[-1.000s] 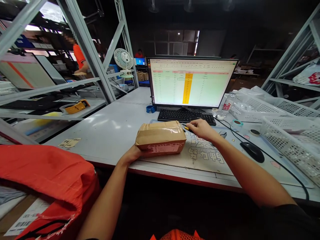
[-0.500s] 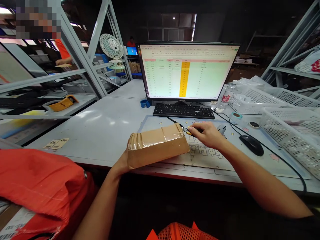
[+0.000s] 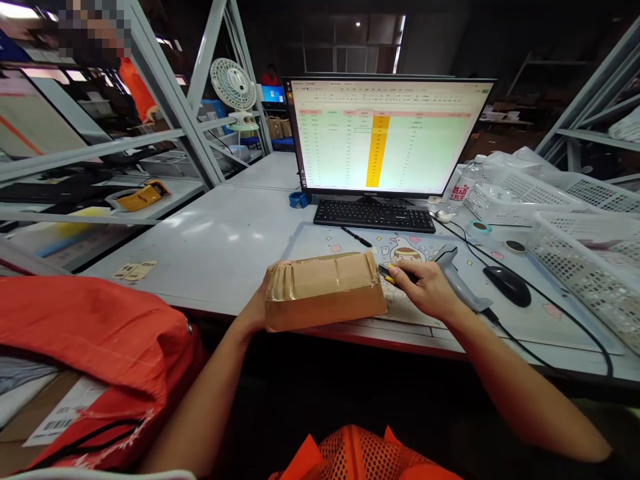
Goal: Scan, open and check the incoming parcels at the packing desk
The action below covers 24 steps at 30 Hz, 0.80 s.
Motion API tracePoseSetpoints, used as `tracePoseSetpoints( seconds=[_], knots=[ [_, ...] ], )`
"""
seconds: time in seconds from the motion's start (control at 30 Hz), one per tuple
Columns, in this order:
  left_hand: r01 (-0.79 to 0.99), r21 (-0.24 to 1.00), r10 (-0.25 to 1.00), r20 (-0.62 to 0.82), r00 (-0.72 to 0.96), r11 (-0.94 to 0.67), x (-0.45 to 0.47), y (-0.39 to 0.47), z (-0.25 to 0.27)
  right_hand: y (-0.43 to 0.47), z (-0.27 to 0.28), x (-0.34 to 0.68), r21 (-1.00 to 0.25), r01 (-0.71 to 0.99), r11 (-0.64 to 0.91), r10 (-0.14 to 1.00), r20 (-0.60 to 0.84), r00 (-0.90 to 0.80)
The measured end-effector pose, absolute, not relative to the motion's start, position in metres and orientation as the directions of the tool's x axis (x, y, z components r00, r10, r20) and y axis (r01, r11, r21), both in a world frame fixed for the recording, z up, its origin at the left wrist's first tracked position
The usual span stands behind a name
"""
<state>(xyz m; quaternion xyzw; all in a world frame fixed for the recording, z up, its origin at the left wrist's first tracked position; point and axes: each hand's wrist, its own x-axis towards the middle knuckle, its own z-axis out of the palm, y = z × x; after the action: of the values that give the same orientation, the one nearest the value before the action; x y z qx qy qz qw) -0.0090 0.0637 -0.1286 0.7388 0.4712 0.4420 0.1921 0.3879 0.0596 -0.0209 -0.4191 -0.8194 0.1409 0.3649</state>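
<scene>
The cardboard box [image 3: 325,293] is in front of the monitor [image 3: 393,140], over the near edge of the surface [image 3: 220,220]; whether it touches that surface cannot be told. Clear tape shines on its top, and its contents are hidden. The left hand [image 3: 259,305] holds the left end, its fingers mostly out of sight behind the cardboard. The right hand [image 3: 425,285] is closed around a yellow-and-black cutter [image 3: 387,274], whose tip is just beside the right end.

Right of the monitor stand two white perforated baskets: the farther basket [image 3: 495,205] has crumpled clear plastic in or over it, while the load of the nearer basket [image 3: 590,257] is hard to make out. A clear bottle [image 3: 466,183] with red lettering stands close to the monitor's right edge. Well to the monitor's left and nearer the wearer, an open red bag [image 3: 105,313] shows a brown carton with a barcode label [image 3: 67,410] inside.

Directly before the monitor are a black keyboard [image 3: 373,216] and a pen [image 3: 356,236]; to its front right, a grey scanner [image 3: 461,283] and a black mouse [image 3: 507,285]. A blue tape roll [image 3: 299,199] is at its lower left corner. Farther left of the monitor are a fan [image 3: 233,84], a metal frame [image 3: 165,87] and another person's orange sleeve [image 3: 136,90].
</scene>
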Motion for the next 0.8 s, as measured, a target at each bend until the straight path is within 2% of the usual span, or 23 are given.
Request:
tracePoseSetpoints(
  seconds=[0.23, 0.4, 0.47, 0.5, 0.6, 0.67, 0.73, 0.8],
  knots=[
    [0.338, 0.866, 0.929, 0.358, 0.092, -0.368, 0.004, 0.064, -0.118, 0.031, -0.035, 0.387, -0.605, 0.578, 0.548, 0.837, 0.387, -0.387],
    [0.341, 0.871, 0.934, 0.347, 0.079, -0.353, 0.012, 0.054, -0.102, 0.036, -0.029, 0.399, -0.643, 0.644, 0.415, 0.909, 0.264, -0.322],
    [0.465, 0.791, 0.899, 0.437, 0.023, -0.397, 0.012, 0.045, -0.083, 0.042, -0.022, 0.412, -0.665, 0.664, 0.341, 0.937, 0.185, -0.296],
    [0.570, 0.709, 0.865, 0.502, 0.004, -0.415, 0.013, 0.040, -0.071, 0.045, -0.016, 0.418, -0.679, 0.671, 0.298, 0.950, 0.145, -0.276],
    [0.883, 0.353, 0.767, 0.641, 0.011, -0.308, 0.025, 0.025, -0.032, 0.048, 0.006, 0.428, -0.725, 0.662, 0.191, 0.978, 0.079, -0.195],
    [0.969, 0.172, 0.767, 0.641, 0.028, -0.180, 0.042, 0.018, -0.012, 0.046, 0.021, 0.420, -0.715, 0.664, 0.218, 0.972, 0.101, -0.210],
    [0.991, 0.081, 0.802, 0.595, 0.039, -0.108, 0.065, 0.014, -0.001, 0.043, 0.031, 0.400, -0.645, 0.695, 0.317, 0.946, 0.158, -0.284],
    [0.994, 0.030, 0.835, 0.546, 0.068, -0.101, 0.086, 0.012, 0.002, 0.041, 0.034, 0.374, -0.525, 0.748, 0.407, 0.913, 0.208, -0.351]
  ],
)
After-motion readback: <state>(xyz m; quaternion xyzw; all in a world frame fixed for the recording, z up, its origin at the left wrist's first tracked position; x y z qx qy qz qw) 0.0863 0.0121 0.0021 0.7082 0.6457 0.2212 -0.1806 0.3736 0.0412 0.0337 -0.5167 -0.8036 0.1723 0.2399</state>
